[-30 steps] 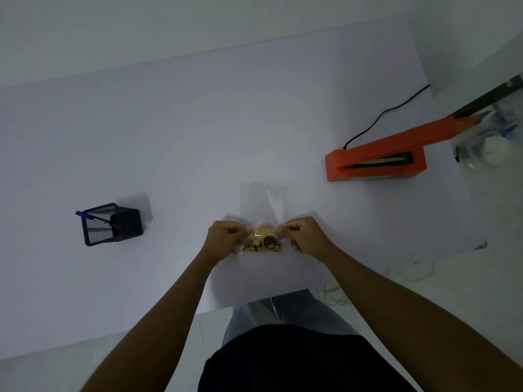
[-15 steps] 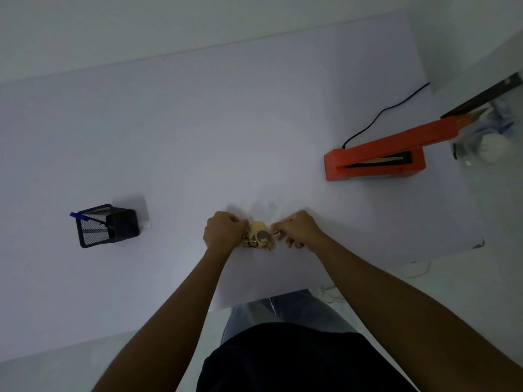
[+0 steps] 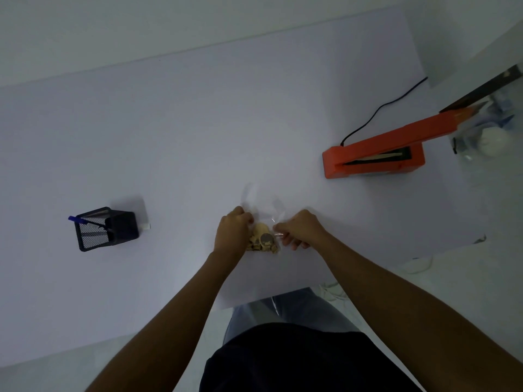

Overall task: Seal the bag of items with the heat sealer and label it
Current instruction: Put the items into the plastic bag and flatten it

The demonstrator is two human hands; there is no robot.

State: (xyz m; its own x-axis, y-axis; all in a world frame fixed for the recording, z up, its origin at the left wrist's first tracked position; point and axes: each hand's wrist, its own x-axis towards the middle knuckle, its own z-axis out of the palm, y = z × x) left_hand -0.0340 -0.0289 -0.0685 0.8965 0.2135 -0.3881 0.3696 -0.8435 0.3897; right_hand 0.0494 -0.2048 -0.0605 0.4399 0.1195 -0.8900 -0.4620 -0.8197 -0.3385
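1. A clear plastic bag [image 3: 261, 210] lies on the white table [image 3: 198, 137], near its front edge and right in front of the person.
2. The lower part of the bag holds a cluster of small tan and gold items [image 3: 262, 241]; what they are is too small to tell.
3. The empty, open top of the bag points away from the person and looks crumpled and see-through against the table.
4. The left hand [image 3: 232, 232] has its fingers curled onto the bag's left edge, pinching the plastic just beside the items.
5. The right hand [image 3: 300, 229] pinches the bag's right edge with thumb and fingertips, its other fingers curled under.
6. The 2 hands sit close together, with only the width of the bag between them.
7. The orange heat sealer [image 3: 376, 154] stands on the table to the right and farther back, well apart from the bag, with its arm raised.
8. A black cord [image 3: 379, 111] runs from the back of the sealer toward the far right edge of the table.
9. A black mesh pen holder [image 3: 106, 229] sits on the table to the left, well apart from the hands, with a blue pen [image 3: 77, 219] sticking out of it.
10. Beyond the sealer's raised tip, off the table's right side, is a clear container [image 3: 481, 137] with white and blue contents, too blurred to identify.
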